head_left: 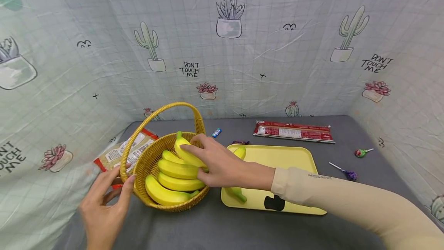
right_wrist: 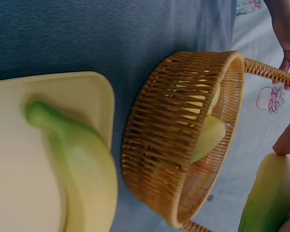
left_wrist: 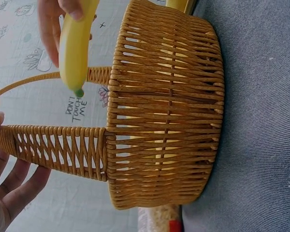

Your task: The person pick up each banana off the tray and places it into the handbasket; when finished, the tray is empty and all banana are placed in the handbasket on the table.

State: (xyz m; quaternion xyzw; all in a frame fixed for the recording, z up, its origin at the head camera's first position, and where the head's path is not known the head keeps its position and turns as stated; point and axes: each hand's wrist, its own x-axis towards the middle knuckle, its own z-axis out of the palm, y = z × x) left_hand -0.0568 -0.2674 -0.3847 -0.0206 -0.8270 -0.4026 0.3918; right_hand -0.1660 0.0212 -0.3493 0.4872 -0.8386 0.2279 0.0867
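A yellow wicker basket [head_left: 149, 200] holds several bananas [head_left: 178, 169] side by side. My left hand [head_left: 107, 203] pinches one side of the basket's tall handle [left_wrist: 63, 150], thumb on one face and fingers on the other. Over the basket's opening, my right hand [head_left: 222, 165] grips one more banana [head_left: 187, 152]; the left wrist view has this banana [left_wrist: 77, 48] above the rim. To the right, a banana [right_wrist: 84, 164] lies on a pale yellow tray [head_left: 288, 157], partly covered by my right forearm in the head view.
A red-edged packet [head_left: 114, 157] lies behind the basket's left side. At the back are a small blue-wrapped sweet [head_left: 216, 132] and a long red package [head_left: 295, 131]. Two lollipops, one green and red [head_left: 360, 152], one purple [head_left: 350, 175], lie right of the tray. Printed cloth [head_left: 243, 68] surrounds the table.
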